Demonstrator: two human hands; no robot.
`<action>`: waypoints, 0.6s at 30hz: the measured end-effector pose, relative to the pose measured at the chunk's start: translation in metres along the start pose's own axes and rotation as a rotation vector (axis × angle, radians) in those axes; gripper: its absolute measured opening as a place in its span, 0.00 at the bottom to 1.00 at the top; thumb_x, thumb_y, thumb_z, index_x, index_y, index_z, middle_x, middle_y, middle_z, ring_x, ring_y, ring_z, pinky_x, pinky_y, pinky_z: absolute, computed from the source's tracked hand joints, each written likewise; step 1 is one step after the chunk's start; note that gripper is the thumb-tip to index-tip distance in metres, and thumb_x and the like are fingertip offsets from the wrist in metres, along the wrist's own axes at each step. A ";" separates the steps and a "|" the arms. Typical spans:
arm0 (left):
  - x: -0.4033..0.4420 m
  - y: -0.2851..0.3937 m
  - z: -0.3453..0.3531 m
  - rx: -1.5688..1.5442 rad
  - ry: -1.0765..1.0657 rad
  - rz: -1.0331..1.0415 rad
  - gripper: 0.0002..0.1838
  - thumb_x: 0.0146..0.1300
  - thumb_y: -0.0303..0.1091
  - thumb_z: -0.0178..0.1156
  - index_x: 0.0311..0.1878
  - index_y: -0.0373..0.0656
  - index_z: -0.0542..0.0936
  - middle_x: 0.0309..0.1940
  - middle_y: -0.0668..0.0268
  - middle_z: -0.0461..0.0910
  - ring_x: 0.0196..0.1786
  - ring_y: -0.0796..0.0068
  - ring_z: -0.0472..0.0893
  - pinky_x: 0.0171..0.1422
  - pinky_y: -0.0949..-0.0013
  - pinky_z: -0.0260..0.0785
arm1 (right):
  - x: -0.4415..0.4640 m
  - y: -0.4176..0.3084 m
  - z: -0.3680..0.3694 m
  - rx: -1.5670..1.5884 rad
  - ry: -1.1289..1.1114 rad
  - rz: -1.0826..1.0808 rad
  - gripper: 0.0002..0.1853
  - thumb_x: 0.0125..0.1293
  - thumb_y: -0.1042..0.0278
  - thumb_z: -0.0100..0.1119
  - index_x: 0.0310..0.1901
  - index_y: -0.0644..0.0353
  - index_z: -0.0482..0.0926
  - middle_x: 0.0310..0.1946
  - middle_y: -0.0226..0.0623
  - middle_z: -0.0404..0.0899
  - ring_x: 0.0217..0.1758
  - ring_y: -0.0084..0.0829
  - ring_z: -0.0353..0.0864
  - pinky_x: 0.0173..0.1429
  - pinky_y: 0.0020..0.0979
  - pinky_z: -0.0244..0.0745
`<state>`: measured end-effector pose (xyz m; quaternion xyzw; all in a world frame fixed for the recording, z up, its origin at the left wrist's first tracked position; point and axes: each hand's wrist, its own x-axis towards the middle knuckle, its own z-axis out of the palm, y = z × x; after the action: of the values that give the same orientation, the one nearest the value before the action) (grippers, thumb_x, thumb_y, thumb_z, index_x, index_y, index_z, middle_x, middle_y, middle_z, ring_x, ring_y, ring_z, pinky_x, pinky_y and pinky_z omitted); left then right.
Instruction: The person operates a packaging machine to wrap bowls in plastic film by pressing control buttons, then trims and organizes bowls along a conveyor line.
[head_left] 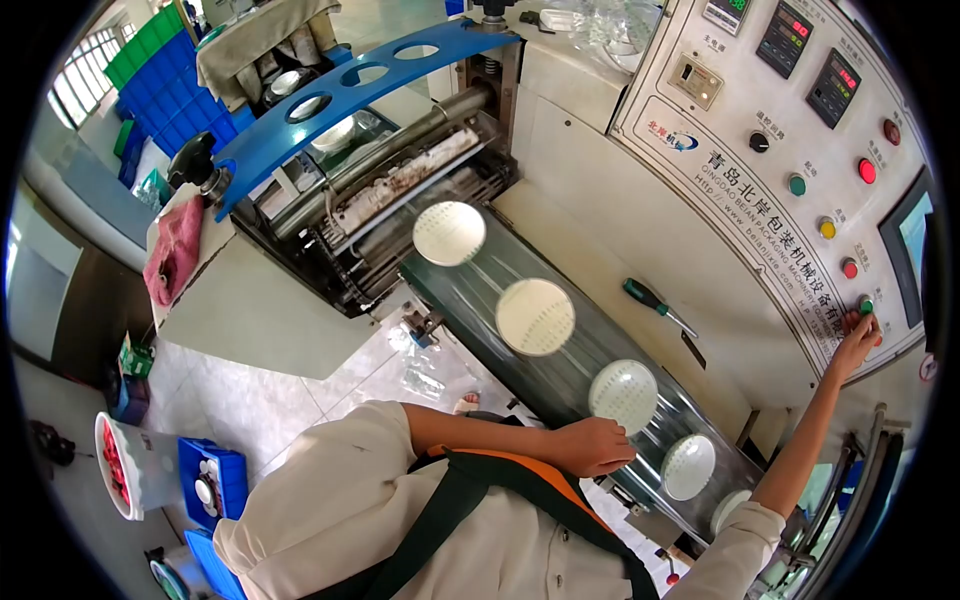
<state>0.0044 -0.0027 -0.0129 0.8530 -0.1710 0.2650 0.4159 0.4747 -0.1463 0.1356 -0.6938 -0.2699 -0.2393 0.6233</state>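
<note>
My right hand (856, 343) reaches up to the control panel (745, 150), its bent fingertips at a green button (866, 305) near the lower right edge. My left hand (592, 447) is closed at the near edge of the machine bed, beside a round white disc (623, 395). What its curled fingers hold, if anything, is hidden. A row of similar discs lies along the bed under clear film (585, 370): one cream disc (536, 317), another white one (450, 233) near the rollers, and one (688, 467) right of my left hand.
A green-handled screwdriver (645, 297) lies on the ledge behind the film. A blue plate with round holes (365, 75) spans the rollers (385, 155). A pink cloth (172, 250) hangs at the left corner. A white bucket (140, 465) and blue crate (212, 482) stand on the floor.
</note>
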 end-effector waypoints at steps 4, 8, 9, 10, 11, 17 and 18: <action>-0.001 -0.002 0.001 0.027 0.009 0.007 0.05 0.56 0.30 0.58 0.34 0.40 0.74 0.24 0.62 0.71 0.30 0.63 0.73 0.35 0.64 0.65 | -0.001 -0.001 0.001 0.016 0.013 0.016 0.18 0.70 0.58 0.44 0.49 0.67 0.67 0.36 0.41 0.76 0.36 0.27 0.78 0.44 0.26 0.77; -0.002 0.000 -0.001 0.023 0.024 0.000 0.05 0.56 0.30 0.58 0.35 0.40 0.74 0.24 0.62 0.72 0.30 0.63 0.73 0.35 0.64 0.65 | -0.001 0.001 0.002 0.016 0.020 0.008 0.18 0.70 0.58 0.45 0.49 0.67 0.67 0.35 0.41 0.76 0.36 0.27 0.78 0.43 0.26 0.77; -0.002 0.001 -0.002 0.031 0.022 -0.003 0.05 0.56 0.30 0.58 0.35 0.40 0.74 0.24 0.61 0.72 0.30 0.62 0.73 0.35 0.64 0.65 | -0.001 0.003 0.001 0.004 0.022 0.002 0.18 0.70 0.58 0.45 0.48 0.68 0.67 0.35 0.41 0.76 0.35 0.27 0.78 0.43 0.25 0.77; -0.003 0.001 -0.002 0.039 0.021 -0.006 0.06 0.56 0.30 0.58 0.35 0.40 0.74 0.25 0.61 0.72 0.31 0.62 0.73 0.35 0.64 0.65 | 0.000 0.004 0.001 0.005 0.019 0.003 0.18 0.70 0.58 0.45 0.48 0.68 0.67 0.35 0.41 0.76 0.35 0.27 0.78 0.43 0.25 0.77; -0.003 0.001 -0.001 0.040 0.023 -0.008 0.06 0.56 0.30 0.58 0.35 0.40 0.74 0.25 0.61 0.72 0.31 0.62 0.73 0.35 0.64 0.65 | 0.001 0.005 0.002 0.017 0.028 0.010 0.18 0.70 0.58 0.45 0.49 0.68 0.67 0.35 0.41 0.76 0.35 0.27 0.78 0.43 0.25 0.77; -0.005 -0.001 0.003 0.028 0.032 0.000 0.05 0.56 0.29 0.58 0.35 0.39 0.74 0.23 0.61 0.71 0.29 0.62 0.72 0.35 0.64 0.65 | -0.002 0.000 0.003 0.036 0.031 0.013 0.18 0.70 0.59 0.45 0.49 0.68 0.67 0.35 0.41 0.76 0.35 0.26 0.78 0.42 0.25 0.77; -0.004 0.000 0.002 0.027 0.026 -0.007 0.05 0.56 0.29 0.58 0.34 0.39 0.74 0.23 0.61 0.71 0.29 0.62 0.72 0.35 0.64 0.65 | -0.002 -0.001 0.003 0.040 0.027 0.018 0.18 0.70 0.59 0.46 0.49 0.68 0.67 0.35 0.41 0.76 0.35 0.26 0.78 0.42 0.25 0.77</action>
<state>0.0018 -0.0041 -0.0157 0.8556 -0.1593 0.2767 0.4075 0.4727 -0.1433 0.1344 -0.6804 -0.2600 -0.2373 0.6427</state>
